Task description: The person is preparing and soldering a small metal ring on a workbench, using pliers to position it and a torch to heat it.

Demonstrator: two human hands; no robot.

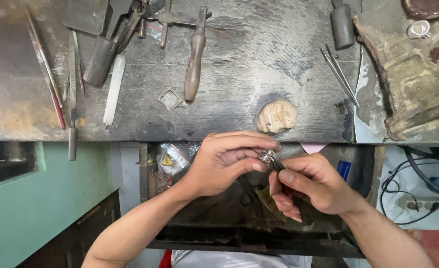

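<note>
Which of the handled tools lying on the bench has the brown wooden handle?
The wooden-handled tool lying upright in the picture near the bench's middle, beside the small square frame. The other handles, upper left and upper right, are dark.

Small silvery ring (stone-set top) pinched between fingertips, slim dark tool touching.

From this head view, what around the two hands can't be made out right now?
- Small silvery piece: mostly covered by the left hand fingertips; its kind and shape are unclear.
- Thin dark tool: handle buried in the right hand; tip too small to tell.
- Open drawer: contents shadowed and blocked by both hands.
- Plastic bags: contents too small.
- Dark tool handle: cut by the top edge.
</note>
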